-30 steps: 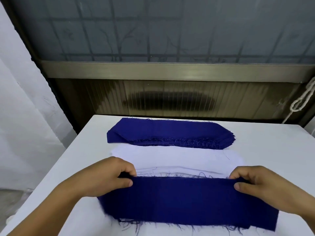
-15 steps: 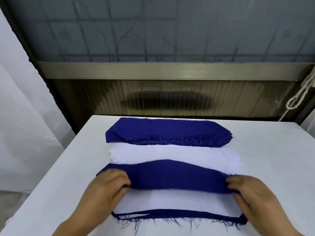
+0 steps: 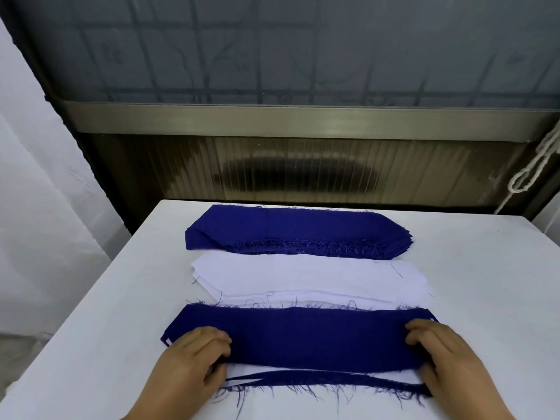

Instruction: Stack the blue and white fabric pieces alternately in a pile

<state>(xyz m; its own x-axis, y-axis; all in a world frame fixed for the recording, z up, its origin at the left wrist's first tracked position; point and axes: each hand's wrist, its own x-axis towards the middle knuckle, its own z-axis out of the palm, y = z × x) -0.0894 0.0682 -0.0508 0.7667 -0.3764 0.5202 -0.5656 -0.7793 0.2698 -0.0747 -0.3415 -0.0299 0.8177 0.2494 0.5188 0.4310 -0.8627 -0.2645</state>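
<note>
A white table (image 3: 91,344) fills the lower view, with a pale curtain-like sheet (image 3: 39,207) hanging to its left. Behind the table's far edge stands a ribbed brownish panel (image 3: 303,168) under a metal rail (image 3: 303,119), with a grey gridded window (image 3: 303,47) above. A knotted white rope (image 3: 527,174) hangs beyond the table's far right corner.

At the table's near edge, the left hand (image 3: 194,362) rests with fingers curled over the left end of the top blue fabric piece (image 3: 312,338), thumb tucked at its near edge, apparently pinching it, though the grip is partly hidden. The right hand (image 3: 439,356) holds the right end the same way, fingers bent on top.

This blue piece lies flat on the alternating pile, nearest the table's front. Beneath it, a white layer (image 3: 272,372) and a frayed blue edge (image 3: 333,384) peek out on the near side. Farther back on the table lies the white fabric stack (image 3: 309,280), touching the pile's far edge, and beyond that, the blue fabric stack (image 3: 291,231).
</note>
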